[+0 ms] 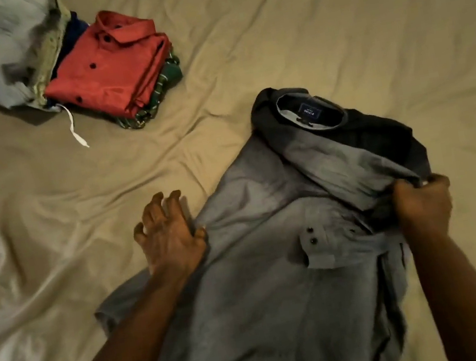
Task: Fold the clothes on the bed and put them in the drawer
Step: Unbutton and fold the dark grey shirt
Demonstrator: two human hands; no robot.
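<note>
The grey shirt [261, 271] is mid-fold, spread on the bed [330, 23] between the two hands. The right hand [423, 203] grasps a bunched fold at the shirt's right edge, while the left hand [171, 238] grasps nothing, its fingers splayed on the sheet and its thumb against the shirt's left edge. Next, I judge, the right hand should carry its fold across toward the left hand and lay it flat; a folded red shirt [107, 66] sits well beyond the left hand.

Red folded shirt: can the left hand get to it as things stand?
Probably yes. The left hand is spread on the bed sheet, holding nothing. Only bare sheet lies between it and the red shirt, which lies uncovered.
</note>
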